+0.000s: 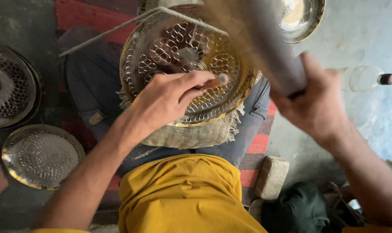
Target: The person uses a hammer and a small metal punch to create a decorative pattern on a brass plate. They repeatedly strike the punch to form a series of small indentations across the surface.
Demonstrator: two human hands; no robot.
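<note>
A round metal plate [213,64] with a punched loop pattern and a brass rim rests on a burlap pad [183,136] across my lap. My left hand [165,101] grips a small chisel [216,80] with its struck end up, its tip on the plate. My right hand [319,103] is raised above the plate's right edge, closed around the grey handle of a mallet [269,43], which is blurred. I wear a yellow shirt and dark trousers.
Two more patterned metal plates lie on the floor at the left, one [10,86] upper and one [40,155] lower. Another shiny dish [303,17] sits at the top right. A clear bottle [366,78] lies at the right. A stone block [271,177] sits by my knee.
</note>
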